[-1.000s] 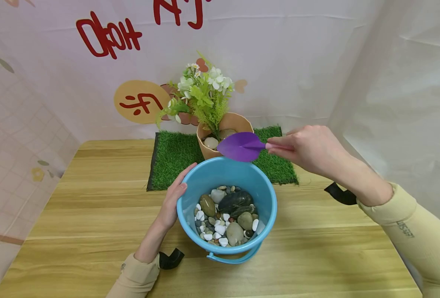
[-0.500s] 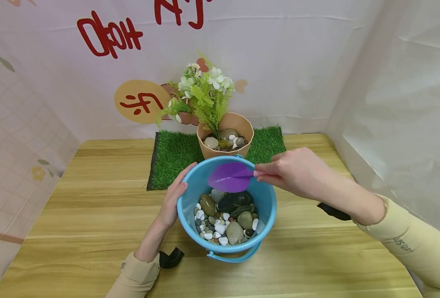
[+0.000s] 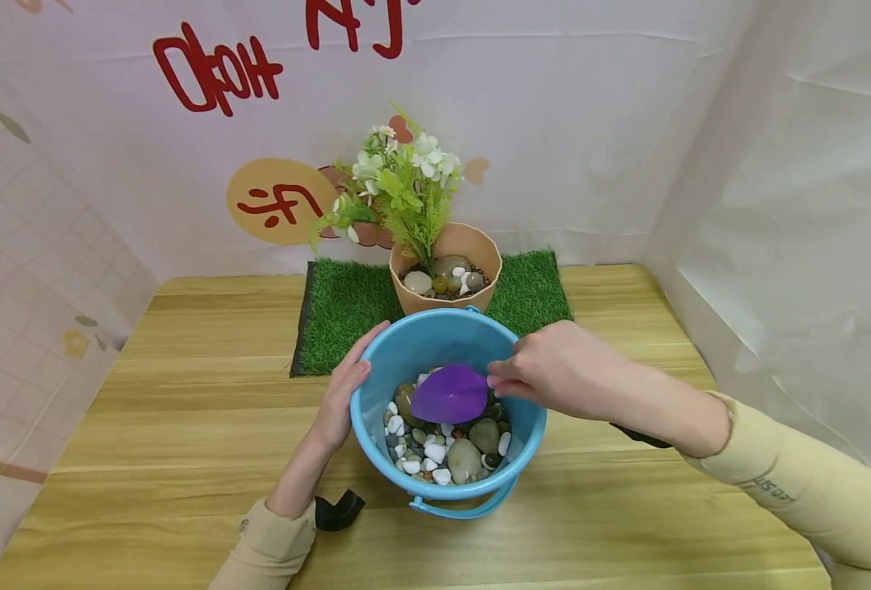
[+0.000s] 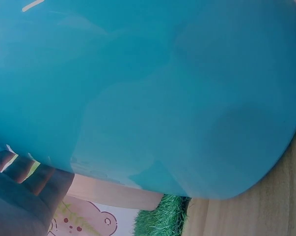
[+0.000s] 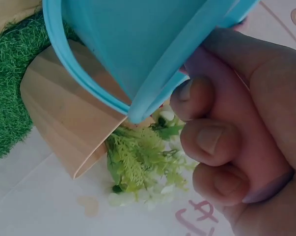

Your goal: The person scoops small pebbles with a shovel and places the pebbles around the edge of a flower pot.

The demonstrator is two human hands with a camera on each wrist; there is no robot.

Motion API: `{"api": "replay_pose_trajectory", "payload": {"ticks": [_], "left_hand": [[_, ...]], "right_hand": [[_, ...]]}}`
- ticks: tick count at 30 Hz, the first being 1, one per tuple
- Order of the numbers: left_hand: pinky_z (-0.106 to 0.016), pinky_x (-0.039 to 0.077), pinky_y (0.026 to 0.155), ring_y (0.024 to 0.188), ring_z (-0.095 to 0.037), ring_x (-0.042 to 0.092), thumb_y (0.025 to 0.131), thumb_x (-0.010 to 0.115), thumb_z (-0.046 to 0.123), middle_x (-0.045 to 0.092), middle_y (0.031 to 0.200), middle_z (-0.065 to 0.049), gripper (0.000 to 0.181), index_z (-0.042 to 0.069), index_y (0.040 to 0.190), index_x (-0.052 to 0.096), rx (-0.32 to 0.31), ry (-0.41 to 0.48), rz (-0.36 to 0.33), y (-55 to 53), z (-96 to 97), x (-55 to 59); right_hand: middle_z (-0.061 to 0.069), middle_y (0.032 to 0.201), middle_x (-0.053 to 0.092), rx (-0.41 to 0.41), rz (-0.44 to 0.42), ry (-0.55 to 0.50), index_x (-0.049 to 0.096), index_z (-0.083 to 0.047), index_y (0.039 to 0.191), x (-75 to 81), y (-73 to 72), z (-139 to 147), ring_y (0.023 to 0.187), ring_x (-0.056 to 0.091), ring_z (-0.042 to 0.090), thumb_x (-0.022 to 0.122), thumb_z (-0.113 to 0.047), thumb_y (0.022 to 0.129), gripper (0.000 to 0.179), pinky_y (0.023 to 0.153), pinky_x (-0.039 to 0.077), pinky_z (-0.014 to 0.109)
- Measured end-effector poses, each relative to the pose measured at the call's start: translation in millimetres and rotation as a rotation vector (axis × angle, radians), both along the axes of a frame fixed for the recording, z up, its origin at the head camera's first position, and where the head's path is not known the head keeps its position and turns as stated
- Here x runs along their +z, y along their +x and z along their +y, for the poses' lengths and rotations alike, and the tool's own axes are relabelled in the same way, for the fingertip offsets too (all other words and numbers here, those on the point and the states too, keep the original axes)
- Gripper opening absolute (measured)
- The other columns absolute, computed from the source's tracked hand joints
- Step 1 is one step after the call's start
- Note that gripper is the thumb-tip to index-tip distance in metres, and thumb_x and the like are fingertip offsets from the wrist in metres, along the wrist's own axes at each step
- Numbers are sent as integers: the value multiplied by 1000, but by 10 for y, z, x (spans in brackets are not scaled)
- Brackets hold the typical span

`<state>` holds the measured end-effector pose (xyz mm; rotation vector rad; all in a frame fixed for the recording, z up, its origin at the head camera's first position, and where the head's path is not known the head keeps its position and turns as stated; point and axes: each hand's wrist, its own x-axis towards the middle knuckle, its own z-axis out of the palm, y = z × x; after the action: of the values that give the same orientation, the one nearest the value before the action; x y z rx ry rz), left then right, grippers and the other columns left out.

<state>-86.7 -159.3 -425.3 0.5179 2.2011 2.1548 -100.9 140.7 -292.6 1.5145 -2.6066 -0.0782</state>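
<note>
A light-blue bucket stands on the table, with grey, brown and white stones covering its bottom. My left hand holds its left rim, thumb over the edge and fingers along the outside; in the left wrist view those fingers lie against the blue wall. Inside the bucket, close over the stones, is the purple blade of a hand trowel, hiding some of them. My right hand grips the trowel; the right wrist view shows fingers curled round its pink handle.
Behind the bucket, a peach flowerpot with stones and white artificial flowers stands on a green turf mat. The bucket's handle hangs down in front. A printed white cloth backs the wooden table.
My right hand has lowered the trowel from above the flowerpot's front edge down into the bucket, toward me and slightly left. The left hand and bucket have stayed in place.
</note>
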Motion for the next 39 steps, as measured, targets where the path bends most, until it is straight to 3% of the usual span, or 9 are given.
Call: {"api": "replay_pose_trajectory", "payload": {"ticks": [6, 9, 13, 20, 25, 30, 32, 35, 39], "left_hand": [[-67, 43, 112, 143, -20, 54, 106, 31, 27, 41, 165, -24, 62, 10, 165, 33, 0, 1, -7, -7, 3, -10], [-68, 43, 111, 144, -27, 52, 106, 30, 27, 42, 164, -25, 62, 9, 165, 33, 0, -3, -2, -9, 6, -9], [-69, 43, 111, 145, -49, 47, 105, 30, 26, 43, 163, -27, 62, 7, 164, 34, 8, -10, 14, -1, 13, 8], [-62, 44, 112, 145, -39, 50, 106, 31, 26, 43, 163, -25, 61, 8, 164, 34, 6, -18, 16, -1, 14, 24], [-64, 43, 112, 146, -46, 46, 105, 30, 26, 42, 164, -25, 62, 9, 165, 34, 13, -9, 7, 0, 7, 8], [-69, 41, 112, 146, -50, 44, 105, 29, 25, 42, 164, -26, 62, 9, 165, 33, 10, -5, 2, 0, 7, -8], [-68, 41, 112, 146, -45, 46, 105, 29, 25, 41, 164, -26, 62, 9, 165, 33, 3, -6, 0, -1, 9, -11], [-66, 42, 112, 144, -27, 52, 105, 30, 26, 42, 164, -25, 62, 9, 165, 33, 4, -4, -5, -4, 11, -14], [-65, 43, 111, 137, -5, 55, 105, 30, 28, 42, 164, -24, 62, 10, 165, 33, 13, 0, -9, -6, 12, -11]], "right_hand": [[-12, 55, 57, 14, -3, 113, 72, -25, 82, -4, 52, -96, 49, 45, 4, 76, -34, 95, 16, 48, 43, 25], [-12, 54, 54, 26, 6, 165, 67, -25, 73, -18, 81, -144, 49, 38, 5, 75, -34, 95, 25, 49, 43, 26], [-11, 56, 56, 43, 4, 187, 62, -25, 67, -44, 107, -204, 51, 37, 6, 75, -33, 95, 32, 51, 43, 26], [-10, 60, 63, 75, 45, 219, 65, -24, 69, -149, 88, -285, 52, 48, 9, 74, -32, 95, 29, 52, 45, 26], [-9, 60, 65, 116, 94, 227, 67, -24, 70, -204, 71, -324, 51, 51, 10, 76, -34, 93, 26, 53, 45, 27], [-10, 60, 65, 153, 14, 220, 68, -24, 72, -178, 27, -316, 51, 48, 9, 77, -32, 92, 23, 54, 42, 25], [-10, 59, 64, 166, -43, 203, 67, -24, 70, -144, 7, -300, 52, 47, 8, 78, -30, 92, 25, 54, 41, 24], [-12, 58, 63, 188, -106, 172, 65, -25, 65, -140, -21, -295, 53, 48, 7, 79, -29, 91, 29, 55, 41, 23], [-12, 61, 66, 198, -122, 147, 68, -25, 68, -231, -48, -317, 55, 54, 8, 77, -30, 92, 27, 57, 45, 25]]}}
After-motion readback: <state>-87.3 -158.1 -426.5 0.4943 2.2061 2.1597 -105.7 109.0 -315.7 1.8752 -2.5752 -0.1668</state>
